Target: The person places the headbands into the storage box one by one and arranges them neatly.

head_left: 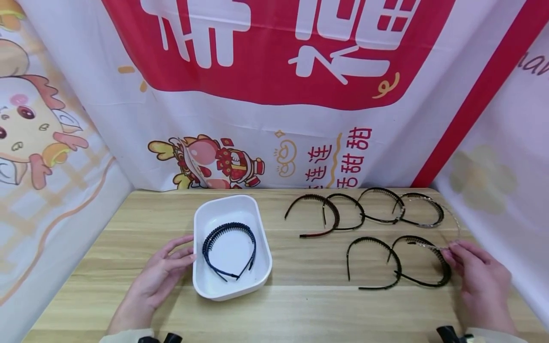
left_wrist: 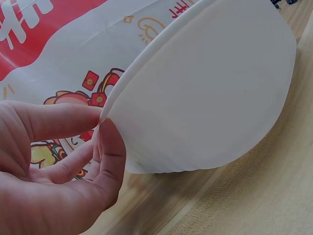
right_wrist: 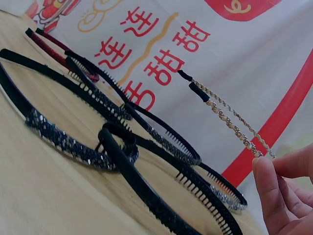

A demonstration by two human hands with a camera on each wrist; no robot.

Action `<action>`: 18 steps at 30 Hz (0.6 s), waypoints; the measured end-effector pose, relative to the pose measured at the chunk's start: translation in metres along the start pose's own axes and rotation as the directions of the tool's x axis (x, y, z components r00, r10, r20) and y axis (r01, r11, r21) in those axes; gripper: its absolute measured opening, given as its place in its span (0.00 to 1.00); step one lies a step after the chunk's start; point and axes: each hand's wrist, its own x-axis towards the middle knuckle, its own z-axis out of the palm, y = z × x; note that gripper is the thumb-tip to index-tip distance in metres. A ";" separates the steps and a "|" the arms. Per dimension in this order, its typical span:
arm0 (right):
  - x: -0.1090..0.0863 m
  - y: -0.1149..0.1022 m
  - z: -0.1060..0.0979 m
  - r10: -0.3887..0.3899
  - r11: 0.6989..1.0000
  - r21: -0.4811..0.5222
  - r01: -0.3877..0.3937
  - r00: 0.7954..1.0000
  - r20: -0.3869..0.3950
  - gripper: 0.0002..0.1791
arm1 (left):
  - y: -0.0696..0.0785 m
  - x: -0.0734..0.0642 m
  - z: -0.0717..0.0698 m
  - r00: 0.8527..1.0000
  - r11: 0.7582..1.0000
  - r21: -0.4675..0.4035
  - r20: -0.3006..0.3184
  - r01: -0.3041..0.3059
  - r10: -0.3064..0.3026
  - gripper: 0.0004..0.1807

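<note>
Left hand: reaches in from the lower left of the head view, thumb and forefinger pinching the rim of a white plastic basin. Right hand: lower right, fingertips clamped on a thin beaded headband, gold-toned with black ends; it is held at the curve, ends pointing left. The two hands are well apart, one at each side.

Basin sits left of centre on the wood-grain surface. Inside, overlapping dark toothed headbands, seemingly two, tips toward the lower edge of the frame. In the left wrist view the basin's outer wall hides these contents.

Right half of the head view: upper row of four, a reddish-brown headband leftmost, then three black headbands, neighbours overlapping or touching. Below, a black pair, also overlapping. Glitter shows on several in the right wrist view. The beaded headband passes across the rightmost black ones in the head view, partly in front of them.

Behind, across the top: printed cloth, red panel, white characters, cartoon figures beneath
</note>
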 end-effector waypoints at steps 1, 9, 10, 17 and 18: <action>0.000 0.000 0.002 -0.010 1.000 -0.008 0.010 1.000 0.003 0.13 | 0.000 0.000 0.001 1.000 1.000 -0.001 -0.001 0.001 -0.001 0.26; -0.005 0.005 0.026 -0.032 0.992 -0.114 0.046 0.992 0.121 0.14 | 0.000 -0.001 0.000 1.000 1.000 0.000 -0.007 0.001 -0.001 0.26; -0.007 0.007 0.031 -0.031 0.991 -0.125 0.049 0.990 0.139 0.15 | 0.000 -0.001 0.000 1.000 1.000 0.000 -0.006 0.000 0.000 0.26; -0.019 0.026 0.068 0.013 0.954 -0.295 0.055 0.974 0.225 0.12 | -0.002 0.000 0.000 1.000 1.000 -0.005 0.005 -0.012 0.012 0.26; -0.020 0.029 0.074 0.018 0.947 -0.316 0.061 0.970 0.241 0.12 | -0.001 -0.001 -0.001 1.000 1.000 -0.005 0.007 -0.016 0.016 0.26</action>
